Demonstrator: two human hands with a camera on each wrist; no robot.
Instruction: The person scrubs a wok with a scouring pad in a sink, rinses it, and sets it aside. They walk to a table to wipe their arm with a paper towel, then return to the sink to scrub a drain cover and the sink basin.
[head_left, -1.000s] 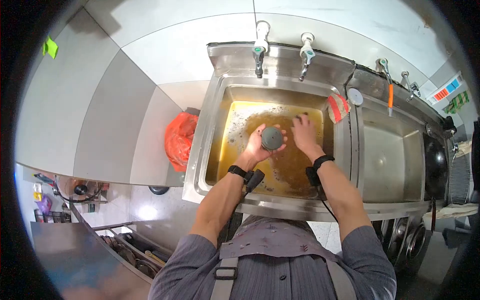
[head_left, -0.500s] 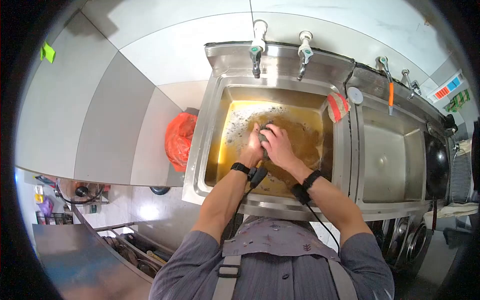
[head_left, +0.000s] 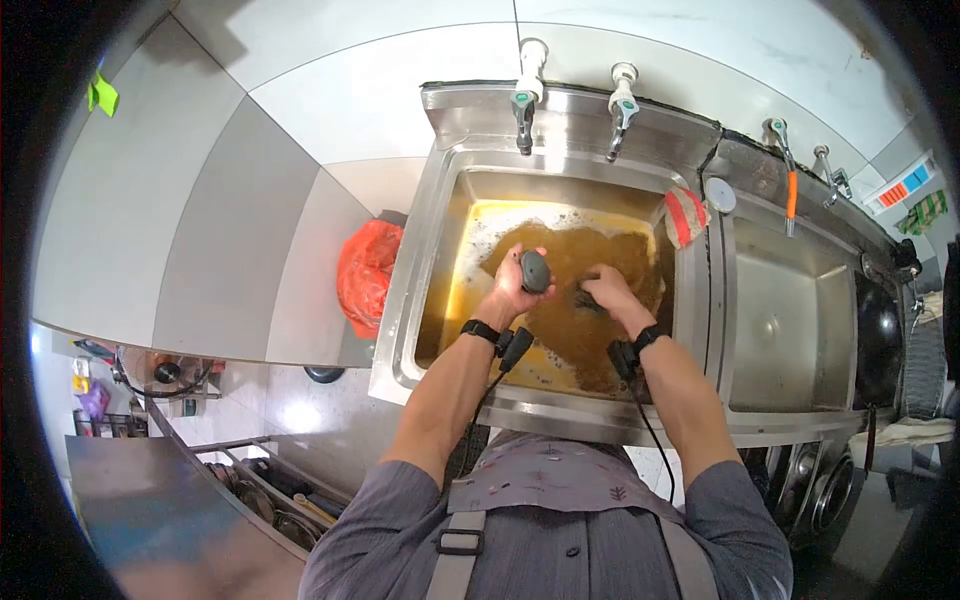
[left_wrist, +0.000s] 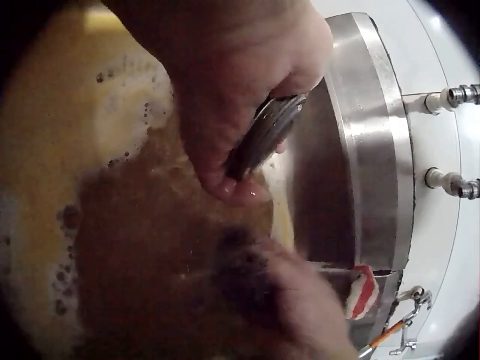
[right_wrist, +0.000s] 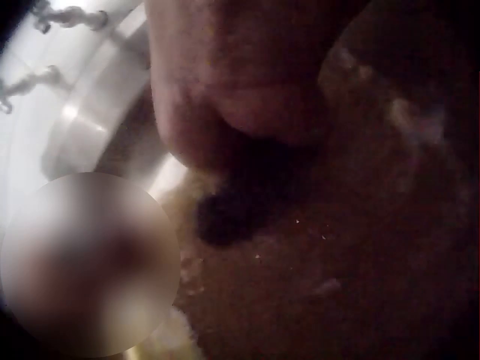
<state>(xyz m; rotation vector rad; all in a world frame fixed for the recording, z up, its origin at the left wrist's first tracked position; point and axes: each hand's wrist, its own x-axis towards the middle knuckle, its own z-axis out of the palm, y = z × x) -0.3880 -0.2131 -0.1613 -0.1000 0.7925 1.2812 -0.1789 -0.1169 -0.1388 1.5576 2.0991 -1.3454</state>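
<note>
Over the murky brown water (head_left: 575, 350) of the left sink basin, my left hand (head_left: 512, 285) grips a small round dark-grey piece (head_left: 535, 272), like a shallow dish or lid. Seen from the left wrist, this round piece (left_wrist: 266, 135) stands edge-on between fingers and thumb, its rim ridged and shiny. Just to its right, my right hand (head_left: 612, 292) holds a dark scouring pad (head_left: 588, 294) low over the water, apart from the round piece. In the right wrist view the pad (right_wrist: 247, 195) juts dark and blurred from beneath the curled fingers.
Two taps (head_left: 525, 110) rise behind the basin. A red-and-beige cloth bundle (head_left: 686, 217) and a white round lid (head_left: 720, 195) sit on the divider. Right of it are a second basin (head_left: 785, 330), an orange hose (head_left: 792, 200) and a black pan (head_left: 875, 345). A red bag (head_left: 370, 275) stands left.
Half a second ago both hands met over the round piece, the right rubbing across it. Now the right hand with the pad has drawn away rightward and the left hand tilts the piece.
</note>
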